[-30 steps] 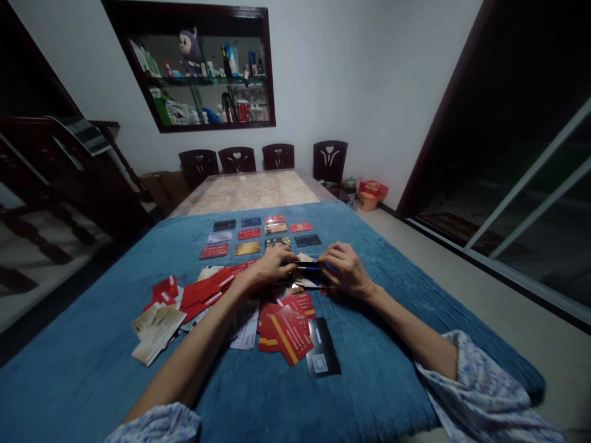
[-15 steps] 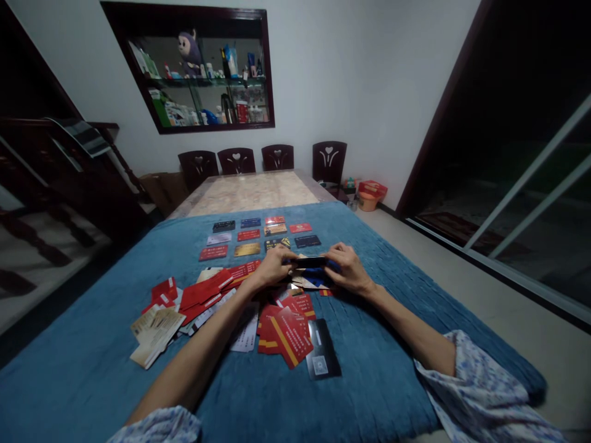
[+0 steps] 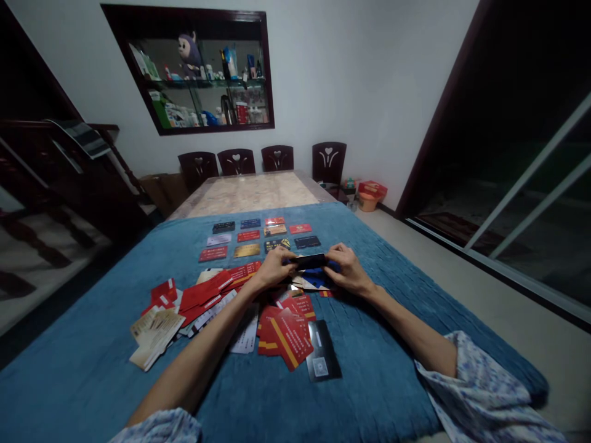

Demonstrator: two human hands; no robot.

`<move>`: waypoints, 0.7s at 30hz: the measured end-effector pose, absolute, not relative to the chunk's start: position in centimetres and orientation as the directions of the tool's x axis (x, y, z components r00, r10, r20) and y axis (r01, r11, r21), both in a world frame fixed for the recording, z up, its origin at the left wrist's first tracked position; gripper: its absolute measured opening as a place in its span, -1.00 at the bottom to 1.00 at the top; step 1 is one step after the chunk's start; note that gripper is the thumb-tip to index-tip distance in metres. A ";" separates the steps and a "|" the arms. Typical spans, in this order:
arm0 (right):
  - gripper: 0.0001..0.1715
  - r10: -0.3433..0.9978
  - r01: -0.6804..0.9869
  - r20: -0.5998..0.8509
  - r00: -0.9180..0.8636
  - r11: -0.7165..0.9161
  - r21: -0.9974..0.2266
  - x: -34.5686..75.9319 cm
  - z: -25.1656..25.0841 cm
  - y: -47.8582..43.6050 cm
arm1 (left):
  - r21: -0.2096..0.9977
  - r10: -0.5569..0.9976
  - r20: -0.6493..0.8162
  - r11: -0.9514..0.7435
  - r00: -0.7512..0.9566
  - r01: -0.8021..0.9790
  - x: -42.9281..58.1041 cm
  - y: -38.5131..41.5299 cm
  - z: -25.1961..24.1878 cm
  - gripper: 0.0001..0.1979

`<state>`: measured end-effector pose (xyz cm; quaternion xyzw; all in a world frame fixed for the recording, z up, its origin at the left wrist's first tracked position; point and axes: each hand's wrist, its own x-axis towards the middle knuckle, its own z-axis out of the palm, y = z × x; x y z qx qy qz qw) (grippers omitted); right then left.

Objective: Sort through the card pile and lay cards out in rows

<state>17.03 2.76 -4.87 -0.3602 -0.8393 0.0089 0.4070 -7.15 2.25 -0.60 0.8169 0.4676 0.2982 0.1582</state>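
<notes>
The cloth (image 3: 406, 307) lies open right of the right hand (image 3: 348, 271) and along the near edge. Loose cards (image 3: 207, 298) crowd the ground under and left of both hands, a black card (image 3: 322, 359) lying nearest. The left hand (image 3: 272, 269) and the right, joined by a dark card (image 3: 308, 261), bar the middle. Card rows (image 3: 249, 235) fill the strip just beyond; past them the tabletop (image 3: 253, 192) runs open to the chairs (image 3: 277, 157).

Rows of cards (image 3: 258, 237) lie toward the far edge of the surface (image 3: 392, 320), a loose heap (image 3: 217, 307) nearer the near edge, one held card (image 3: 310, 261) between them; chairs (image 3: 277, 157) stand behind the far edge.
</notes>
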 end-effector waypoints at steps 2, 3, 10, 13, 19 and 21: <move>-0.83 0.621 0.595 0.675 -0.398 0.735 -0.326 17.0 -5.0 2.8 | 0.536 0.863 0.338 -0.505 0.376 0.676 -7.1 2.3 -0.6 -0.77; -0.80 0.626 0.592 0.674 -0.393 0.733 -0.335 17.0 -5.0 2.8 | 0.537 0.863 0.337 -0.504 0.376 0.676 -7.1 2.3 -0.6 -0.78; -0.63 0.639 0.570 0.670 -0.379 0.731 -0.375 17.0 -5.1 2.9 | 0.539 0.867 0.340 -0.497 0.364 0.680 -7.1 2.5 -0.8 -0.77; -0.63 0.642 0.554 0.669 -0.375 0.734 -0.394 16.9 -5.0 2.8 | 0.548 0.866 0.350 -0.498 0.356 0.672 -7.2 2.6 -1.0 -0.79; -0.69 0.667 0.515 0.673 -0.319 0.718 -0.468 16.7 -4.8 2.8 | 0.589 0.870 0.383 -0.488 0.310 0.644 -6.9 2.6 -1.3 -0.84; -0.77 0.673 0.501 0.675 -0.304 0.715 -0.487 16.5 -4.7 2.8 | 0.607 0.877 0.388 -0.475 0.283 0.637 -6.6 2.5 -1.4 -0.85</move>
